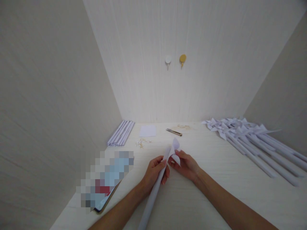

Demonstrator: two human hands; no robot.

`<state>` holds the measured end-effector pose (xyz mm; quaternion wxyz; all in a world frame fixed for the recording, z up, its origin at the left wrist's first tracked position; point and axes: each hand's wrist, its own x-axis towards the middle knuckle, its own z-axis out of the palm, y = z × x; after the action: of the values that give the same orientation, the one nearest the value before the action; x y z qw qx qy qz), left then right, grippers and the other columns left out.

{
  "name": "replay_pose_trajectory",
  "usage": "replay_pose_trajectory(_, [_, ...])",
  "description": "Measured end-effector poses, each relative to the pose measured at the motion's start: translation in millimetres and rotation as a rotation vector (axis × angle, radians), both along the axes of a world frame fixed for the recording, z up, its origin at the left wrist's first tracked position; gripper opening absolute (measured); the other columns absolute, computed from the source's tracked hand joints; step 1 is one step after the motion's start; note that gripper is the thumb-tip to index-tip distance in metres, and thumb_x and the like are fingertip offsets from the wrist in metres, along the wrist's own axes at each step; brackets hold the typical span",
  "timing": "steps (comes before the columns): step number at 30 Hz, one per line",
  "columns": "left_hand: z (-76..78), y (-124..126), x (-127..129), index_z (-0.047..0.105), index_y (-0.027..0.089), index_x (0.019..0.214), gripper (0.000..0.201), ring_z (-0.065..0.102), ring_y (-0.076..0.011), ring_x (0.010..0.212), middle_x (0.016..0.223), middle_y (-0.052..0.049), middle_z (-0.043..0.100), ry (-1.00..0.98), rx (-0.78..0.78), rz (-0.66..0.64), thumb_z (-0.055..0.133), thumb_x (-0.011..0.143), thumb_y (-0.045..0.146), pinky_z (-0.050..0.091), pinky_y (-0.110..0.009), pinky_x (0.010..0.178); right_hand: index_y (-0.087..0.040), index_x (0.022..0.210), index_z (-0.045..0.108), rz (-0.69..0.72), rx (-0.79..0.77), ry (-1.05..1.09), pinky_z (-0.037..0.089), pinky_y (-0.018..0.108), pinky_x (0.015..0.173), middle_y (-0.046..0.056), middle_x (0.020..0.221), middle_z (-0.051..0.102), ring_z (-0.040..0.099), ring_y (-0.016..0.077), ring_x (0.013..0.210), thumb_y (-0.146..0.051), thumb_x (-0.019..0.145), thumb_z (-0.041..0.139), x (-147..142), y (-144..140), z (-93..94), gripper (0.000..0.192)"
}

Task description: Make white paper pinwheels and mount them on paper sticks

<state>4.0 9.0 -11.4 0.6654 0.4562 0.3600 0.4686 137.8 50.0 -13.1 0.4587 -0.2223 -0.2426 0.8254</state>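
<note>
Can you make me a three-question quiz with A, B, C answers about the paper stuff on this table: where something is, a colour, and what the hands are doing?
1. Where does the pile of finished paper pinwheels lie?
A. right side of the table
B. left side
C. on the floor

2. What colour is the right-hand wall hook?
A. red
B. gold
C. black

3. What are the hands doing?
A. resting flat on the table
B. holding scissors
C. holding a paper tube with a folded top

Answers:
1 A, the pile spreads along the right edge.
2 B, it sits beside the white hook.
3 C, the left hand grips the paper tube and the right hand pinches the folded top.
</note>
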Motion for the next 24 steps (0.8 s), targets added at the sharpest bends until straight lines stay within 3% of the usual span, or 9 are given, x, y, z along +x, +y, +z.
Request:
replay_pose_trajectory(6, [3.4, -4.1, 1.7, 0.050, 0.013, 0.075, 0.032, 0.036, -0.0040, 0.024, 0.042, 0.004, 0.052, 0.014, -0.035, -0.010, 0.053, 0.069, 0.044, 0.020, -0.016, 0.025, -0.016, 0.073, 0.064, 0.029, 0.042, -0.041, 0.043, 0.022, 0.062, -0.001, 0.070, 0.066, 0.054, 0.0081, 0.060, -0.023, 0.049, 0.076, -0.9, -1.6, 2.6, 0.028])
replay_pose_trajectory(17, [3.8, -5.9, 4.1, 0.049, 0.014, 0.070, 0.028, 0.039, -0.0050, 0.027, 0.044, 0.003, 0.053, 0.015, -0.083, -0.025, 0.055, 0.069, 0.041, 0.024, -0.017, 0.028, -0.016, 0.067, 0.061, -0.036, 0.114, -0.102, 0.041, 0.021, 0.053, -0.003, 0.060, 0.062, 0.052, 0.0083, 0.053, -0.026, 0.044, 0.077, -2.5, -2.8, 7.7, 0.030])
replay_pose_trajectory(21, [2.7, -4.4, 2.0, 0.048, 0.013, 0.066, 0.028, 0.045, -0.0058, 0.034, 0.049, 0.001, 0.055, 0.017, -0.093, -0.100, 0.055, 0.070, 0.040, 0.033, -0.017, 0.034, -0.018, 0.069, 0.058, -0.021, 0.111, -0.089, 0.039, 0.020, 0.048, -0.005, 0.056, 0.057, 0.049, 0.0074, 0.049, -0.026, 0.048, 0.075, -1.9, -1.8, 3.9, 0.028])
replay_pose_trajectory(24, [2.1, -1.5, -2.7, 0.048, 0.013, 0.073, 0.026, 0.052, -0.0083, 0.041, 0.056, 0.000, 0.059, 0.019, -0.112, -0.195, 0.059, 0.068, 0.036, 0.042, -0.020, 0.042, -0.019, 0.071, 0.057, -0.024, 0.109, -0.071, 0.038, 0.020, 0.047, -0.005, 0.056, 0.055, 0.049, 0.0079, 0.050, -0.025, 0.051, 0.074, -2.0, -1.8, 3.0, 0.027])
